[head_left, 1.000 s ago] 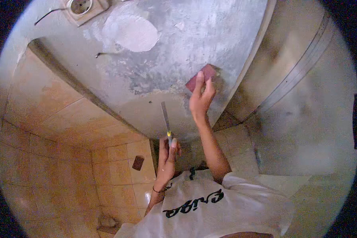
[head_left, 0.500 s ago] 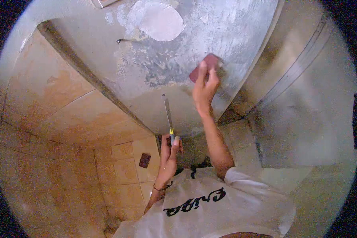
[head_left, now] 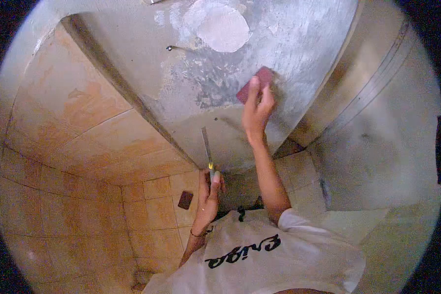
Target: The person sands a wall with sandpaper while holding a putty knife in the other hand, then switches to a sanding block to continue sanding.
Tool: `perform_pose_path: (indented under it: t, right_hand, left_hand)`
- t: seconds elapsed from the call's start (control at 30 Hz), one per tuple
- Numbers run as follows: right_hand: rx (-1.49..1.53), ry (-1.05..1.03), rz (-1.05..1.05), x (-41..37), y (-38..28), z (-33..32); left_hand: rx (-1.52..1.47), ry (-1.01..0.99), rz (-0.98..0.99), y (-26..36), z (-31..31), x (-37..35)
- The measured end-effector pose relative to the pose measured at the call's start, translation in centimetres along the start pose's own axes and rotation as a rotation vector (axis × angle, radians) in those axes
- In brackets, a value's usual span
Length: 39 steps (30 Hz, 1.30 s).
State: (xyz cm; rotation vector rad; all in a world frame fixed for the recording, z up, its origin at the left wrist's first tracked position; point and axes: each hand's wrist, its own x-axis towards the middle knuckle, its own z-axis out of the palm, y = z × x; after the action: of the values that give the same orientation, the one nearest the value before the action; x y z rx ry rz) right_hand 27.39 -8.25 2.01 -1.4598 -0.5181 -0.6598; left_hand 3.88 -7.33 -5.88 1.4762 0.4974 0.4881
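My right hand (head_left: pixel 258 110) grips a folded piece of reddish-brown sandpaper (head_left: pixel 243 94) between thumb and fingers, flat against the patchy grey wall (head_left: pixel 299 63). Lower down and to the left, my left hand (head_left: pixel 210 198) is closed round the grey and yellow handle of what looks like a putty knife (head_left: pixel 207 144). Its long, narrow metal blade points up toward the wall. Above both hands, a round white patch (head_left: pixel 223 27) stands out on the wall, with scuffed, flaking paint below it.
A small nail (head_left: pixel 169 48) sticks out of the wall at upper left, and a dark spot (head_left: pixel 216 118) sits lower down. On the tiled floor (head_left: pixel 154 215) lies another dark red piece of sandpaper (head_left: pixel 185 199). Orange-stained tiles (head_left: pixel 93 112) flank the left side.
The view has shifted, so the wall and white patch sit farther right. My right hand keeps the sandpaper on the wall, now nearer the scuffed area; my left hand still holds the putty knife.
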Motion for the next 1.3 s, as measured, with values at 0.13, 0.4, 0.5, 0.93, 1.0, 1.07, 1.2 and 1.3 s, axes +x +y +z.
perform_pose_path:
  t: [0.13, 0.4, 0.5, 0.93, 1.0, 1.07, 1.2, 1.3]
  right_hand:
    - [0.032, -0.027, -0.261, -0.6, -0.3, 1.5]
    - [0.060, -0.102, -0.275, -0.2, -1.4, 1.2]
    - [0.125, -0.264, 0.016, 0.0, -1.7, -0.7]
    - [0.139, -0.549, -0.077, 0.5, -0.6, -1.6]
    - [0.169, -0.608, 0.034, 0.6, -1.3, -2.6]
    - [0.202, -0.673, 0.136, 0.4, -1.2, -3.4]
    - [0.393, -0.668, 0.149, -2.7, -1.6, -3.8]
    - [0.716, -0.666, 0.391, -4.6, -4.4, -4.7]
  left_hand:
    - [-0.040, 0.018, -0.018, 0.3, 0.4, 0.2]
    - [-0.068, 0.051, -0.034, 0.9, 1.9, 0.0]
    - [-0.028, 0.102, -0.068, 0.2, 2.8, 0.2]
    - [-0.120, 0.108, 0.003, 0.5, 5.9, 0.3]
    - [-0.102, 0.105, -0.044, 2.0, 6.0, 0.3]
    - [-0.110, 0.117, -0.021, 3.0, 5.8, 0.4]
    - [-0.104, 0.159, 0.127, 5.5, 4.9, 0.5]
    - [-0.019, 0.189, 0.143, 5.7, 3.5, 0.4]
